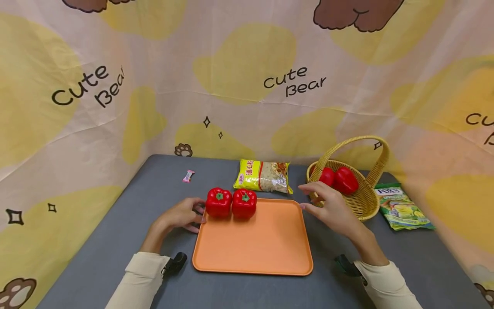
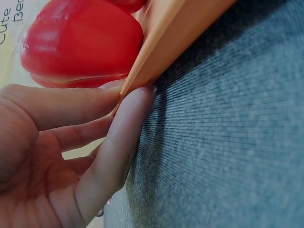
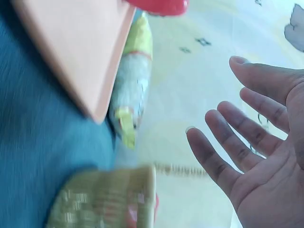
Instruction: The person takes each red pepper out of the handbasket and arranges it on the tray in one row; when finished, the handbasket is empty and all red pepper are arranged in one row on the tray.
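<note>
My left hand [image 1: 183, 216] is at the left edge of an orange tray [image 1: 252, 246]. In the left wrist view, its thumb and fingers pinch the tray's rim [image 2: 154, 54]. Beside those fingers, a red bell pepper [image 1: 218, 204] stands on the tray, stem up, with a second red bell pepper [image 1: 244, 204] right next to it. My right hand [image 1: 333, 209] hovers between the tray's far right corner and a wicker basket [image 1: 368, 206]. In the right wrist view its fingers [image 3: 225, 130] are spread and hold nothing.
More red bell peppers [image 1: 346, 180] lie in the basket, whose tall handle [image 1: 356, 138] arches up. Behind the tray lies a yellow pasta bag [image 1: 264, 176]. Green FOX'S candy packs [image 1: 403, 208] are right of the basket. A small wrapped candy [image 1: 188, 176] sits at the far left.
</note>
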`<state>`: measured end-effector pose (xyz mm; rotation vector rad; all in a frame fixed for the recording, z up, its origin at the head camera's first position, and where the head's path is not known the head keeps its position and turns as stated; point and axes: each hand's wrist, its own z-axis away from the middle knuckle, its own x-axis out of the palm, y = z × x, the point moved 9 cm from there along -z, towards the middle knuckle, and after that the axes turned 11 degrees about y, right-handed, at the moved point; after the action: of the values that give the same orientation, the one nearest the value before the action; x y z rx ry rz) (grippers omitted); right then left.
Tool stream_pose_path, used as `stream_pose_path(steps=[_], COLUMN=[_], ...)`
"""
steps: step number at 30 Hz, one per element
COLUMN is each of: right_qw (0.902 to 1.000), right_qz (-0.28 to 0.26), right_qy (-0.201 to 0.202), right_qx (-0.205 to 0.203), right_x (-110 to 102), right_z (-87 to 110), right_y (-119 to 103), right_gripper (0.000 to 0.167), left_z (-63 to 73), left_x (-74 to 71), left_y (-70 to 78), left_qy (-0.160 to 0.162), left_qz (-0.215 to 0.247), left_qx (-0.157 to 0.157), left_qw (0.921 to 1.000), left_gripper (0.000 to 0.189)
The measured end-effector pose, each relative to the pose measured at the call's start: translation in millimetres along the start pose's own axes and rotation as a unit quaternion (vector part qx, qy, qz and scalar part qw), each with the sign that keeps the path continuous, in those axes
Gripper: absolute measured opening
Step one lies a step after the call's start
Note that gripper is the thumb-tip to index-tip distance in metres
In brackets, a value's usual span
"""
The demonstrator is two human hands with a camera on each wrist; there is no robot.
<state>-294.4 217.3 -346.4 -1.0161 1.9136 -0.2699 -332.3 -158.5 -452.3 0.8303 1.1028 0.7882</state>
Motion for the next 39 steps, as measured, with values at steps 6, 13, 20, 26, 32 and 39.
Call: stream_pose_path(steps=[6, 13, 20, 26, 32, 39], right_qw=[0.9989, 0.998, 0.9948, 0.9867, 0.9756, 0.9625], right_qz=[0.026, 0.046, 0.042, 0.028, -0.017, -0.075], right_qy=[0.038, 0.038, -0.006, -0.042, -0.069, -0.078], right_qx=[-0.006, 0.022, 0.093, 0.155, 0.208, 0.249], right_x=[-37.2, -63.3, -70.8, -67.3, -59.1, -51.9], right_z=[2.3, -3.7, -14.6, -26.5, -34.8, -43.5], right_y=[16.4, 41.0, 73.2, 103.2, 127.8, 144.6], right_gripper=[0.045, 0.038, 0.043, 0.056, 0.066, 0.071], left_z=[1.4, 1.2, 1.1, 1.3, 2.7, 2.2], left_x=[-0.8, 0.3, 0.7, -0.3, -1.0, 0.6], left_y=[2.2, 2.2, 2.1, 1.1, 1.4, 1.8], left_qy=[-0.001, -0.001, -0.005, -0.002, -0.001, -0.003], left_qz=[-0.002, 0.003, 0.004, 0.0, 0.001, 0.001], left_qx=[0.0, 0.001, 0.005, 0.003, 0.002, 0.003], left_qw=[1.0, 1.0, 1.0, 1.0, 1.0, 1.0], left_gripper=[0.062, 0.062, 0.064, 0.064, 0.063, 0.064])
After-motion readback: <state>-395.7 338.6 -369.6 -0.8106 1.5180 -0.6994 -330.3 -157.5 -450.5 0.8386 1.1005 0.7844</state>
